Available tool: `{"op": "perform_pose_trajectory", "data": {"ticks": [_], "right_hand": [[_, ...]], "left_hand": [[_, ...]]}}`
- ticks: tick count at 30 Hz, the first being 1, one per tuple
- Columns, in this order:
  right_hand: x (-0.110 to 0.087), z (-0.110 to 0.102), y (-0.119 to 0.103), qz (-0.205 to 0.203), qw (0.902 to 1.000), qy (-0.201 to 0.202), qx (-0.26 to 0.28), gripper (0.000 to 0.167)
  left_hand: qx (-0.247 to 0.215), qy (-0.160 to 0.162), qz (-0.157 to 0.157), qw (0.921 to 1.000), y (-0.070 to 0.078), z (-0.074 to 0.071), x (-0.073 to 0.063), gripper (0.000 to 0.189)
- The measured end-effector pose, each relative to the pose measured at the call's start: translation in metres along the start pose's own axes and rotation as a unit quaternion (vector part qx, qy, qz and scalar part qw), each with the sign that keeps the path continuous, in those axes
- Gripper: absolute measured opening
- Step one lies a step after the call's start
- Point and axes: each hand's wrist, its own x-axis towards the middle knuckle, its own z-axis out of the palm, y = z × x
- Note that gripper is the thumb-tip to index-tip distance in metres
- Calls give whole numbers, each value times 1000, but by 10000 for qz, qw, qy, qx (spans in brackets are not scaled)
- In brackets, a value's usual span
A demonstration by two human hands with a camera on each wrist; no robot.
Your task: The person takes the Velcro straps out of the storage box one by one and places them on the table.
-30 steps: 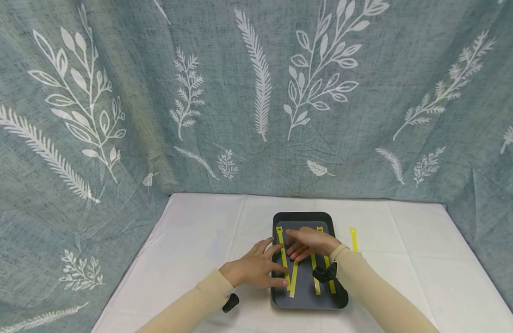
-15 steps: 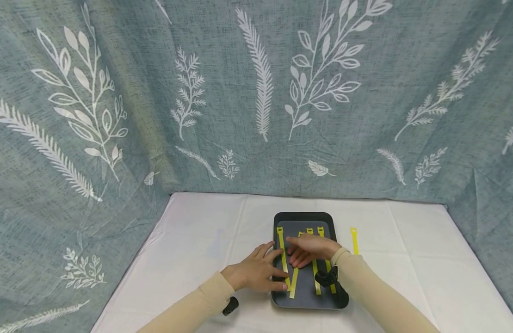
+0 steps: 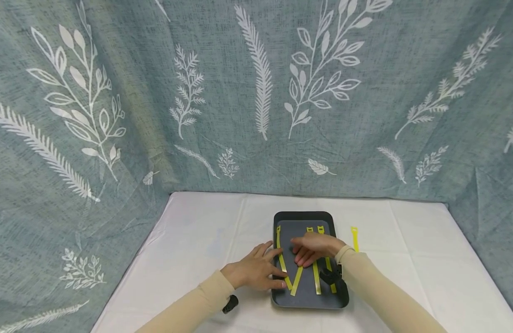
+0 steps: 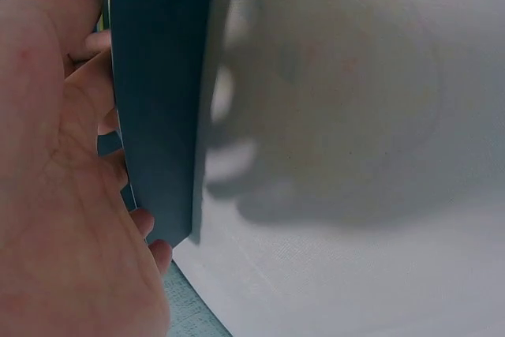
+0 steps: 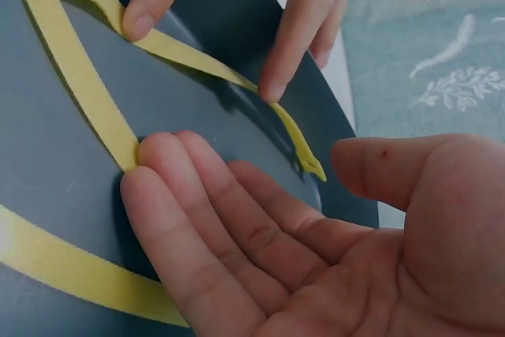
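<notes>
My left hand [image 3: 256, 268] reaches over the left rim of a dark rectangular tray [image 3: 304, 215]. Two of its fingers press on the leftmost yellow hook-and-loop cable tie [image 5: 197, 58], whose slotted head bends by the tray wall. Over the middle of the tray, my right hand [image 3: 318, 245] holds its fingers loosely bent, thumb apart. Its fingertips touch a second cable tie [image 5: 83, 76], which slants; its head is hidden behind the hand. Two more yellow ties, a third cable tie [image 3: 316, 280] and a fourth cable tie [image 3: 333, 287], lie to the right, partly covered by that hand and wrist.
Another yellow cable tie [image 3: 355, 236] lies on the white cloth [image 3: 206, 240], right of the tray. Behind the table hangs a leaf-patterned curtain [image 3: 223, 106]. Black wrist cameras are strapped at both wrists.
My right hand has shifted slightly right, and the second tie slants more, its head now covered. The leftmost tie's head has moved closer to the tray wall. My left hand has barely moved.
</notes>
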Motion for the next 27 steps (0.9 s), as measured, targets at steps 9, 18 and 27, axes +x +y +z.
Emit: {"op": "perform_pose_trajectory", "data": {"ticks": [9,18,27], "right_hand": [[3,5,-5,-254,9995,110,-127,46],[7,8,-7,-450,9979,397,-251,45],[17,8,-5,-449,9971,587,-203,42]], "left_hand": [[9,-31,-27,10000,1,2,-2,42],[52,-46,65,10000,2,0,-2,42],[29,-96,180,9998,1,1,-3,41]]}}
